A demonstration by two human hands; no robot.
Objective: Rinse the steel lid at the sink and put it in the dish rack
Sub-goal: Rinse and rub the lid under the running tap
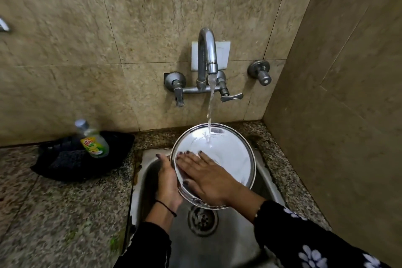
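Observation:
The round steel lid (230, 154) is held tilted over the steel sink (228, 243), under the stream of water from the tap (207, 52). Water strikes the lid's upper part. My left hand (167, 183) grips the lid's left rim from behind and below. My right hand (204, 174) lies flat with fingers spread on the lid's inner face, at its lower left. No dish rack is in view.
A dish soap bottle (93, 139) stands on a black cloth (71, 159) on the granite counter (54, 213) left of the sink. A wall valve (261, 72) sits right of the tap. A tiled wall closes in on the right. The drain (202, 220) lies below the lid.

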